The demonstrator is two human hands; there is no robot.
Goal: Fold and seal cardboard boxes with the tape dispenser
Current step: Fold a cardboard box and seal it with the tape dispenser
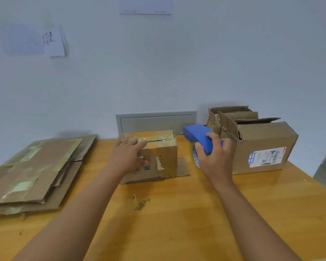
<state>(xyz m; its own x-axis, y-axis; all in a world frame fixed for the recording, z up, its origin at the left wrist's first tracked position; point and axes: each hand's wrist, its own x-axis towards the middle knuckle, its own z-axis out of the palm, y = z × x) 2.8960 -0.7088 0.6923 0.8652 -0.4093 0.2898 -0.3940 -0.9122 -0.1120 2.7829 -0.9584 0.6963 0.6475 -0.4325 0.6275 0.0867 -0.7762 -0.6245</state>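
Toward the tabletop's (177, 213) far edge, mid-width, sits the small box (159, 153), top flaps folded shut, seam partly covered with old yellowish tape. Left hand (129, 157) lies on its near-left top corner, fingers flat on the flaps, thumb down the front face; it presses rather than grips. Right hand (214, 159) grips the blue tape dispenser (200, 137) just right of the box, off its surface. Judgement: step is taping the top seam. Keep the left palm holding the flaps level, start tape on a side face, draw straight along the seam, and clear the fingers from its path. Flattened cardboard (34, 172) lies at left edge; open boxes (258, 146) far right.
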